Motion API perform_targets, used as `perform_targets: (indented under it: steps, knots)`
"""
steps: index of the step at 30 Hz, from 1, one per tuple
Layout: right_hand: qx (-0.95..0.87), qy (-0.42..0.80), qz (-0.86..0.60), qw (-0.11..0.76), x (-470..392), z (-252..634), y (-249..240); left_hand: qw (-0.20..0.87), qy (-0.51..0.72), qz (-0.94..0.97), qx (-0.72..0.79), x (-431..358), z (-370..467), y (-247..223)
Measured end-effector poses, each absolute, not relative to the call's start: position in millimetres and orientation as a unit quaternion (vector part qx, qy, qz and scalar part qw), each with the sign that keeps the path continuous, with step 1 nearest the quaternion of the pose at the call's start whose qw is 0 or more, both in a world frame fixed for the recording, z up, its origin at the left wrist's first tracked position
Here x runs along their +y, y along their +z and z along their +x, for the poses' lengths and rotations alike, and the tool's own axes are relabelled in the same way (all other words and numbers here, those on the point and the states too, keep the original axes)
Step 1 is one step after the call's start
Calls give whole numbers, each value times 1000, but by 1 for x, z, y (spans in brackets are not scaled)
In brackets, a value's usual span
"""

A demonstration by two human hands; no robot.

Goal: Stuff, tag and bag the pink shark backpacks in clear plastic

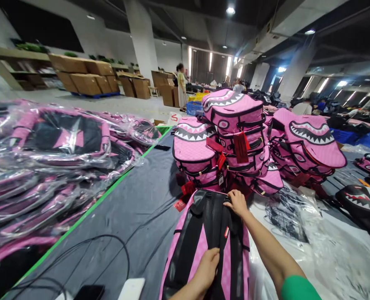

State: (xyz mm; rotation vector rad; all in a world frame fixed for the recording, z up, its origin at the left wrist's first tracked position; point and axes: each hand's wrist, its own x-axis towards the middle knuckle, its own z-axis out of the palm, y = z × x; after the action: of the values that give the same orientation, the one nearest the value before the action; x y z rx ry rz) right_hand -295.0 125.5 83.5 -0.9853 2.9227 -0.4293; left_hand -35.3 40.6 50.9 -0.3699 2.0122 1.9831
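A pink and black backpack (200, 233) lies in front of me with its strap side up. Near its middle, my left hand (207, 266) is closed, its curled fingers on a black shoulder strap (215, 225); the fingertips are partly hidden. At the bag's far edge, my right hand (237, 202) grips the top beside a strap anchor, fingers bent over the edge. Just beyond stand stacked pink backpacks (194, 143) with printed shark mouths and red tags (241, 146).
Plastic-wrapped pink bags (63, 137) are piled left of a green table edge (88, 214). Clear plastic bags (331, 237) lie at right. A black cable (127, 250), a dark phone (89, 292) and a white device (131, 288) are at the near left. Cartons (85, 83) and a person (181, 85) are behind.
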Motion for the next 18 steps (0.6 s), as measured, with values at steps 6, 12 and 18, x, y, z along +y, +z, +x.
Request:
perform_targets:
  steps: [6, 12, 18]
  knots:
    - [930, -154, -333, 23, 133, -311, 47, -19, 404, -134, 905, -73, -103, 71]
    - [895, -226, -383, -42, 139, -304, 17, -80, 257, -143, 952, -133, -211, 47]
    - [873, -273, -388, -112, 138, -284, 2, -141, 248, -68, 956, -119, -203, 33]
